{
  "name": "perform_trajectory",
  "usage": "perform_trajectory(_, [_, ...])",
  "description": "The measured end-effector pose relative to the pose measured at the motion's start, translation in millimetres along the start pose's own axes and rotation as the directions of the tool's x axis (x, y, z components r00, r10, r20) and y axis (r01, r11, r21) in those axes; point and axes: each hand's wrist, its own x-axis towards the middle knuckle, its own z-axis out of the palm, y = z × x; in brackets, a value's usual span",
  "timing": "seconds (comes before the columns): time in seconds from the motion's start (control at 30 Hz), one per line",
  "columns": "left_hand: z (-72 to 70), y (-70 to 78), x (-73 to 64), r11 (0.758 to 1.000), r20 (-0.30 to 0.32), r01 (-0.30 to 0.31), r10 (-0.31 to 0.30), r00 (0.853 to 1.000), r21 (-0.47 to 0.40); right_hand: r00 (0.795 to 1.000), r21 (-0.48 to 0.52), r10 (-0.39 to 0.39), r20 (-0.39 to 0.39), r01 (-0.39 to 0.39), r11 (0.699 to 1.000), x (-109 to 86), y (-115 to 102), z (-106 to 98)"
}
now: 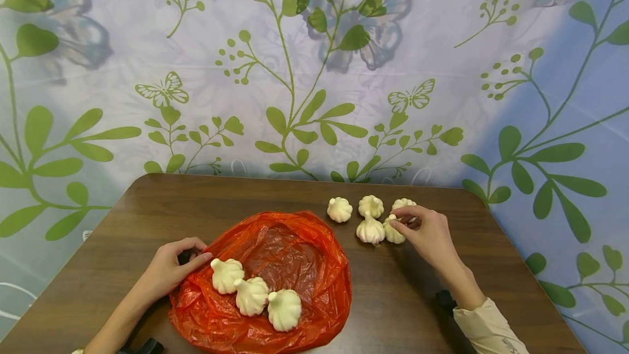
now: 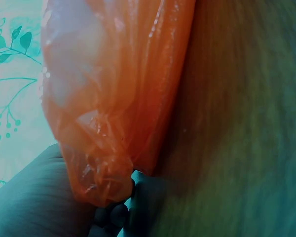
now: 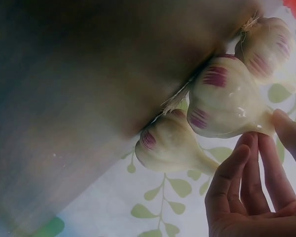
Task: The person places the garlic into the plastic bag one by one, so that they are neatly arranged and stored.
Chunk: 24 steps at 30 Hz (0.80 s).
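A red plastic bag (image 1: 319, 294) lies spread on the table with three garlic bulbs (image 1: 251, 296) on its near left part. My left hand (image 1: 172, 266) pinches the bag's left edge between thumb and fingers; the left wrist view has the gathered film (image 2: 106, 148) at the hand (image 2: 34, 197). At the right, my right hand (image 1: 427, 234) pinches the stem of a garlic bulb (image 1: 393, 230). The right wrist view puts that purple-streaked bulb (image 3: 224, 98) beside its fingers, apparently still on the table. Other bulbs stand close: one garlic bulb (image 1: 370, 231) just left, another (image 1: 404, 203) partly behind the hand.
Two more garlic bulbs stand farther back, one bulb (image 1: 339, 210) at the left of the group and one bulb (image 1: 371, 206) mid-group. The brown wooden table (image 1: 393, 299) ends at a patterned cloth backdrop (image 1: 314, 81) with leaves and butterflies.
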Motion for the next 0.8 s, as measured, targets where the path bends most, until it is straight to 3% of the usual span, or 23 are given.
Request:
perform_trajectory(0.37, [0.7, -0.7, 0.1, 1.0, 0.0, 0.001, -0.001, 1.0, -0.005, 1.0, -0.015, 0.008, -0.007, -0.008, 1.0, 1.5, -1, -7])
perform_trajectory(0.8, [0.2, -0.9, 0.3, 1.0, 0.0, -0.004, 0.004, 1.0, -0.006, 0.998, -0.047, -0.016, -0.059, 0.013, 0.999, 4.3, -17, -24])
